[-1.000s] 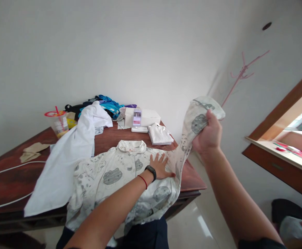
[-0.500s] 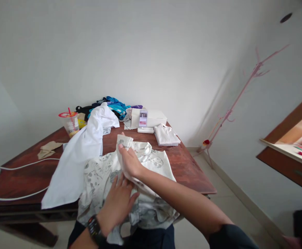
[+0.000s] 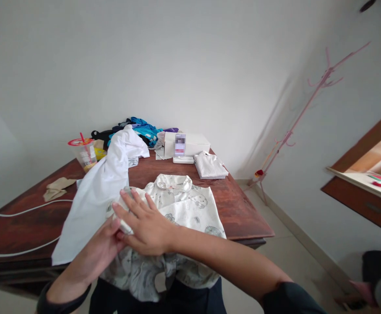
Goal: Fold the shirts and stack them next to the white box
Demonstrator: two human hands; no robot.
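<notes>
Collared white cloth shirt with grey prints [image 3: 192,213] lies across the front edge of the dark-red wooden bench [image 3: 244,218], fingers of the right hand [image 3: 149,230] outstretched over it, while I cannot tell whether the partly hidden left hand [image 3: 100,248] is gripping cloth.

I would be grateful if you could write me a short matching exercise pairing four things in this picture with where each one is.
Things:
1. clear plastic cup with a red straw
2. pink branching coat stand
3. white shirt with grey printed figures
4. flat folded stack of white cloth

Places:
A. partly covered by the right hand
B. standing on the pale floor
C. right side of the brown wooden table
D. left side of the table

Pairs: 1-D, 2-B, 3-A, 4-C
</notes>
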